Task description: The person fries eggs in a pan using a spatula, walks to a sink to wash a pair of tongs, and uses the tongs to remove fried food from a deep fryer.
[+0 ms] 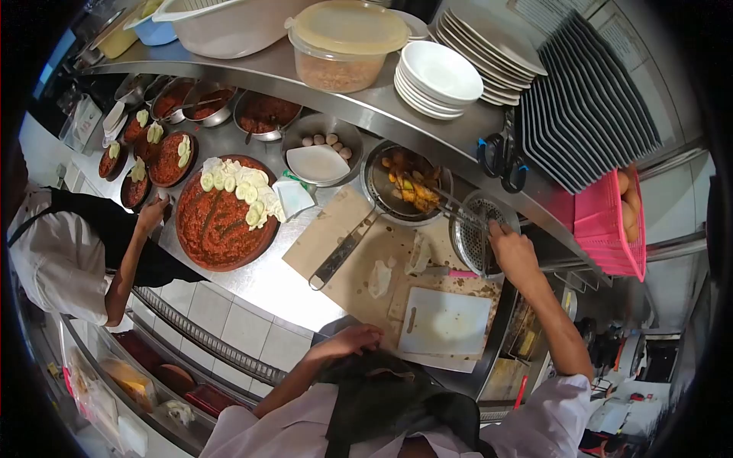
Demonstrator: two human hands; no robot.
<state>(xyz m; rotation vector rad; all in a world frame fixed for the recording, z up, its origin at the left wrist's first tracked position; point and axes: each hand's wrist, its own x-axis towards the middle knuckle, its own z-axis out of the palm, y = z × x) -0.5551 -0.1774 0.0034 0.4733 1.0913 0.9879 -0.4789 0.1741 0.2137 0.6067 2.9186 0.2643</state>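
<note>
My right hand (510, 248) is closed around the end of metal tongs (463, 212), whose tips reach into fried pieces (412, 187) in a strainer with a long dark handle (336, 261). That strainer rests over a bowl. Below my right hand's grip is a perforated metal colander (473, 233). My left hand (357, 340) is near my apron at the counter's front edge, its fingers curled together, and nothing shows in them. Close by lie a white cutting board (446, 320) and a pink-handled knife (462, 273) on brown cardboard (305, 243).
A co-worker (69, 237) stands at the left, one hand near small red-filled dishes (164, 164). A large round red-filled dish (221, 225) sits left of the cardboard. Overhead, a shelf (267, 72) holds plates (439, 76), a pink basket (603, 229) and scissors (504, 156).
</note>
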